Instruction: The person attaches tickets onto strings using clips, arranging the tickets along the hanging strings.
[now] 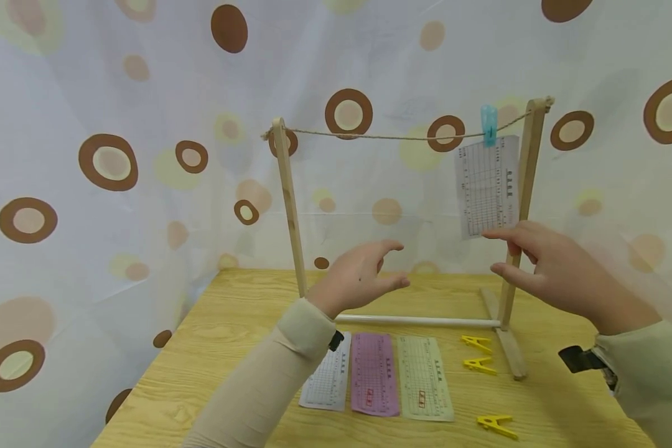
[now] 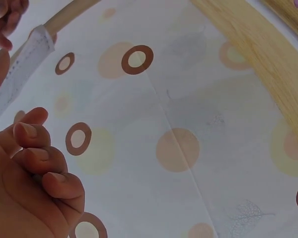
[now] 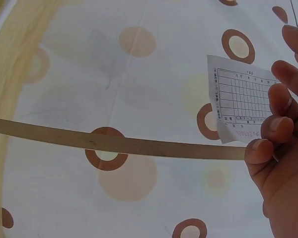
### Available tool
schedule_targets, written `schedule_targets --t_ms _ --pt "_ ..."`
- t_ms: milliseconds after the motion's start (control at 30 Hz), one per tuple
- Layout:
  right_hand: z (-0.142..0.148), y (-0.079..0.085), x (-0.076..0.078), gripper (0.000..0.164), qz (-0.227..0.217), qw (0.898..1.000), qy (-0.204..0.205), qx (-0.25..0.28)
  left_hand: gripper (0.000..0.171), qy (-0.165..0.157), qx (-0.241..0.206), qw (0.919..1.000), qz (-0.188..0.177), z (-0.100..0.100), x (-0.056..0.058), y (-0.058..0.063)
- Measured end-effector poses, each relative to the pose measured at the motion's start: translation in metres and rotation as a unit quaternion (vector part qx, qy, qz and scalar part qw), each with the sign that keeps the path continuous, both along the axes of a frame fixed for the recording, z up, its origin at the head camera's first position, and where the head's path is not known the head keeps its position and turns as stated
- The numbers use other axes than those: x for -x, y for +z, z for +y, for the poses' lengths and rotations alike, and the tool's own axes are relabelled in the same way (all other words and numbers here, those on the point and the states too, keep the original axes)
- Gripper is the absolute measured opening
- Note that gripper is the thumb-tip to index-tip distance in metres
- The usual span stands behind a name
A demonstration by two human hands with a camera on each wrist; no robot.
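A white printed slip (image 1: 486,186) hangs from a string (image 1: 369,136) under a light-blue clothespin (image 1: 489,124), near the right post of a wooden frame. Just in front of its lower edge is my right hand (image 1: 560,267), index finger stretched forward and thumb apart from it. Whether that fingertip touches the paper I cannot tell. In the right wrist view the slip (image 3: 238,99) shows beyond the fingers, its lower corner loose. My left hand (image 1: 358,277) hovers inside the frame, thumb and index finger apart, the others loosely curled, with nothing held.
On the wooden table (image 1: 201,367) lie a white slip (image 1: 327,379), a purple slip (image 1: 374,373) and a pale-green slip (image 1: 425,376) side by side. To their right are three yellow clothespins (image 1: 480,365). The frame's right post (image 1: 529,162) and white crossbar (image 1: 414,321) stand near my hands.
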State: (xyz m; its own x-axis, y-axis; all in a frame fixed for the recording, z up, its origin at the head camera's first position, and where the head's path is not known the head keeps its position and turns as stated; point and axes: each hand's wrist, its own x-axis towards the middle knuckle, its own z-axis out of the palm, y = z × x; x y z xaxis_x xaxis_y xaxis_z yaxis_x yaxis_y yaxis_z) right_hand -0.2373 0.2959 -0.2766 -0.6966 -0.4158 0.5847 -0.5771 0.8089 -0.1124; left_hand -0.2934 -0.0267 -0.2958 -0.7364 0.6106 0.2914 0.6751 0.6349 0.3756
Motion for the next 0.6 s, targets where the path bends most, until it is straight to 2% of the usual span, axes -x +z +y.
schedule_targets --t_ms 200,600 --pt "0.004 -0.019 -0.002 0.052 -0.014 1.000 -0.001 0.007 0.068 0.006 0.014 0.9999 0.002 -0.007 -0.004 -0.013" --pt "0.015 -0.065 -0.003 0.050 -0.048 0.999 0.008 0.019 0.070 0.013 -0.011 0.9990 -0.040 -0.024 -0.014 -0.042"
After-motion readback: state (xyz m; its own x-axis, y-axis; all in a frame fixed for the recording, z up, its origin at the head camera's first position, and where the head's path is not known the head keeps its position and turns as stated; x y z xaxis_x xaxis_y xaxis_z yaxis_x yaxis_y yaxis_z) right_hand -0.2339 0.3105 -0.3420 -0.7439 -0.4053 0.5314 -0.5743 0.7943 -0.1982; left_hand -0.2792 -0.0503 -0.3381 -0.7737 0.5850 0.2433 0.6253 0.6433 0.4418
